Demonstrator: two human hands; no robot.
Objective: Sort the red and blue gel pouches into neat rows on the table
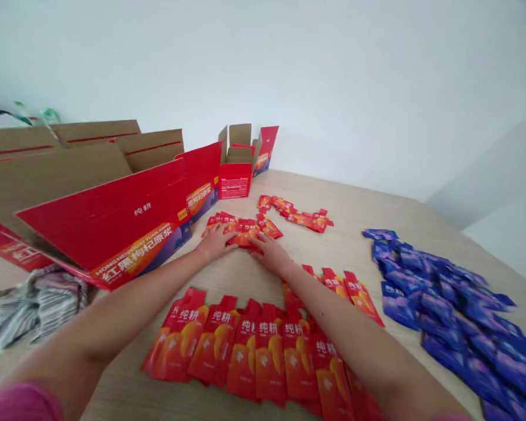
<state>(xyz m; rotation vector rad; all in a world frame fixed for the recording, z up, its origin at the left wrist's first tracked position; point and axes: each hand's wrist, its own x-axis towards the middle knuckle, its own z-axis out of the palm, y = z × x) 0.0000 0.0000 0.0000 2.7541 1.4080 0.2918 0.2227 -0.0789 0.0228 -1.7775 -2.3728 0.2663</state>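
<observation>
Both arms reach forward over the table to a small cluster of red sachets (pixel 246 227). My left hand (pixel 217 242) lies on the left side of this cluster, fingers stretched out. On its right side rests my right hand (pixel 269 254), also with extended fingers touching the sachets. Nearer to me, red sachets with orange fruit pictures (pixel 241 351) lie in an overlapping row under my forearms. A few more red sachets (pixel 355 292) show just beyond my right forearm. Further back is a loose scatter of red sachets (pixel 309 220).
Open red cartons (pixel 114 216) stand along the left, and a smaller open red box (pixel 235 180) sits near the wall. Blue sachets (pixel 438 292) are heaped on the right. A striped cloth (pixel 39 304) lies crumpled at the left by the cartons.
</observation>
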